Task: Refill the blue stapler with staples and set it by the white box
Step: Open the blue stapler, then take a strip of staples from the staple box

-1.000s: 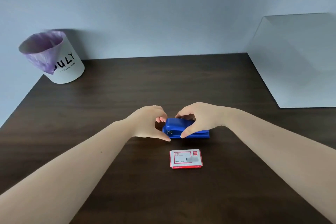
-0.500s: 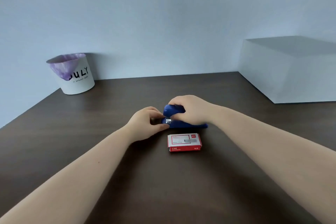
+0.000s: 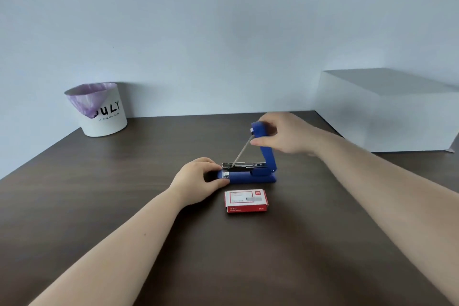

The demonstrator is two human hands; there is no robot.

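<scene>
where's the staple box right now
In the head view, the staple box lies flat on the table, centre, just in front of the open stapler, near the left hand.

Setting: likely an office or a plain desk set-up. Dark wood-grain worktop against a bare pale wall. Stationery present: blue stapler, red-and-white staple box. White desk bin with purple liner, lettering partly hidden. Large white box at right.

white lined bin, dark table
</scene>
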